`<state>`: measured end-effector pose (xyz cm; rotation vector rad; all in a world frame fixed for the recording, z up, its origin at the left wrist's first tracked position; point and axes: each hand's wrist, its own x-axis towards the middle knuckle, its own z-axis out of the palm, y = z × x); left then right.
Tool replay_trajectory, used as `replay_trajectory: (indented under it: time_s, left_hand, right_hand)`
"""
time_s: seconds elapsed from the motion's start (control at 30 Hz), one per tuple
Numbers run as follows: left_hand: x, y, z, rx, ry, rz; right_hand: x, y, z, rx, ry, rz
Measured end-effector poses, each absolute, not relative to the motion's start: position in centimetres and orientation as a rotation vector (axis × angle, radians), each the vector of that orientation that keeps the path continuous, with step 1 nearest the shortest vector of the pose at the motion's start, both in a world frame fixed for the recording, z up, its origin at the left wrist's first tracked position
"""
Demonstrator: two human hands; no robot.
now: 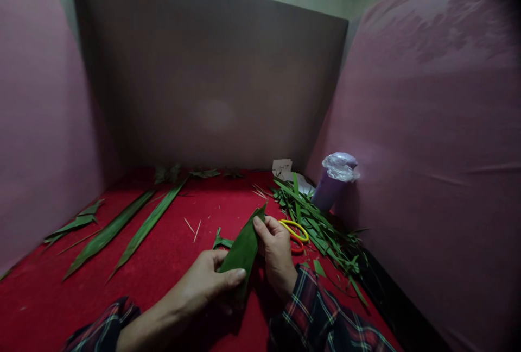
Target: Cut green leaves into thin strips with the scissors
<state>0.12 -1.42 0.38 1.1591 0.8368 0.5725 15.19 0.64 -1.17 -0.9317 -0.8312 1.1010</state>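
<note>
A broad green leaf blade [241, 251] is held upright and tilted at the front of the red cloth [171, 265], between the two hands. The left hand [203, 276] grips its lower part, thumb laid across the near face; the right hand [279, 251] pinches the edge near the upper tip between thumb and fingers. The blade appears doubled at the tip; whether it is folded throughout cannot be determined. No fastening is visible on it, so this piece is judged unfinished.

Just behind it lies a small leaf piece [223, 242], partly hidden. Beside the right hand are scissors [305, 236] with yellow and red handles, not in use. Two loose toothpicks [197, 231] lie beyond the left hand.

To the left, two long leaves [109, 234] [151, 226] lie full length and appear unworked. Further left is an angular leaf piece [77, 224], seemingly already shaped; more shaped-looking pieces [205, 173] lie along the back edge, detail too dim to confirm.

To the right, a heap of leaf strips [325, 230] indicates considerable cutting already done. Behind it stand a purple cylinder [328, 189] topped with clear plastic and a white card [281, 166].
</note>
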Motion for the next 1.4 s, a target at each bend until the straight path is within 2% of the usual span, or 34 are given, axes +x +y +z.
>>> replay_trajectory:
  time_s: [0.3,0.47,0.7,1.4]
  left_hand:
    - [-0.2,-1.4,0.1,1.132,0.888,0.541]
    - [-0.1,-0.9,0.6,1.167,0.746,0.651]
    - [-0.1,-1.1,1.1,1.106,0.862,0.773]
    - [0.5,-1.8,1.9,1.050,0.906,0.905]
  right_hand:
    - [15.1,0.7,-0.8,-0.883,-0.772,1.146]
    - [14.8,0.2,-0.5,-0.854,-0.832,1.183]
    - [13.6,-1.3,-0.2,-0.823,-0.987,1.253]
    - [13.5,-1.3,-0.7,-0.844,-1.074,1.205]
